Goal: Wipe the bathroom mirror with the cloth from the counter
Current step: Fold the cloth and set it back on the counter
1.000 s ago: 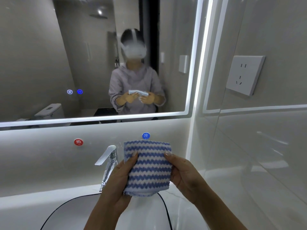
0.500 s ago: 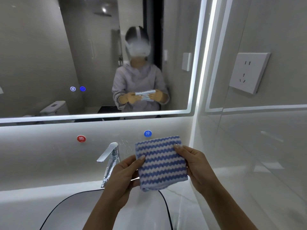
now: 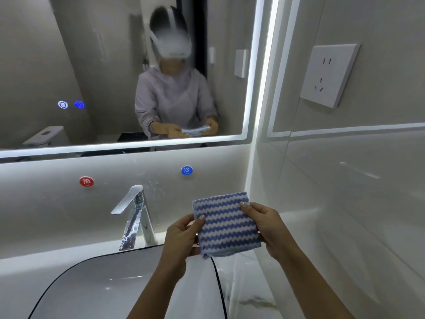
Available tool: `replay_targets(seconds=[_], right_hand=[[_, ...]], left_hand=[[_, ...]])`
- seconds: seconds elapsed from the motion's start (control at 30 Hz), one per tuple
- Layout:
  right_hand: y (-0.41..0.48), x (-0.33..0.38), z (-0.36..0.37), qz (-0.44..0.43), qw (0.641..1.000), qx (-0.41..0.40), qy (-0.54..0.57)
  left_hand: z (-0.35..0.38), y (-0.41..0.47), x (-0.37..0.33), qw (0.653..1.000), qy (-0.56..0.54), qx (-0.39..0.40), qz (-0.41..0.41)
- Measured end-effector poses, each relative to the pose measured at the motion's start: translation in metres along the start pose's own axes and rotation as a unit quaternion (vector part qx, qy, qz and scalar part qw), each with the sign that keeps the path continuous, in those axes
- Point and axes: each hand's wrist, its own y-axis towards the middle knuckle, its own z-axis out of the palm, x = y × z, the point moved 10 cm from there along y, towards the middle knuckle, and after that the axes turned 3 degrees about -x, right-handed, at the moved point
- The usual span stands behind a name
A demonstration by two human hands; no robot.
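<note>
Mirror: a wide rectangular wall mirror with a lit white edge [image 3: 103,65] fills the upper left; its glass shows the person holding the cloth low in front of the body.
Tabletop: a glossy white marble tabletop [image 3: 248,284] runs under the mirror into the right-hand corner.
Basin: a grey sunken basin with a thin black rim [image 3: 103,284] sits in the tabletop, lower left.
Faucet: a chrome single-lever faucet [image 3: 135,217] stands behind the basin, lever pointing left.
Socket: a white square wall socket [image 3: 328,74] is on the right wall.
Cloth: a folded blue-and-white zigzag-striped cloth [image 3: 226,226] is held in the air over the basin's right rim, well below the mirror and apart from it. Its flat face is turned up to the camera, the stripes run side to side, and its slightly longer axis runs from near edge to far edge, leaning a little left at the far end.
Hands: the left hand [image 3: 181,236] pinches the cloth's left edge, thumb on top; the right hand [image 3: 269,226] grips the right edge, thumb near the far corner.
</note>
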Motion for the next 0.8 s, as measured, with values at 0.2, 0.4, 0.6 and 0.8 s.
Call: replay_targets(seconds=[0.2, 0.4, 0.6, 0.8], right_hand=[[0.015, -0.052, -0.031, 0.034, 0.998, -0.059, -0.008], [0.037, -0.108, -0.047, 0.093, 0.993, -0.066, -0.003], [0.078, -0.156, -0.056, 0.119, 0.989, -0.082, -0.017], [0.117, -0.2, -0.047, 0.14, 0.985, -0.09, -0.034]], left_hand=[[0.031, 0.021, 0.055, 0.998, 0.007, 0.001, -0.057], [0.045, 0.04, 0.122, 0.988, 0.014, -0.001, -0.152], [0.059, 0.079, 0.153, 0.987, 0.074, -0.002, -0.145], [0.058, 0.117, 0.17, 0.973, 0.202, -0.03, -0.11]])
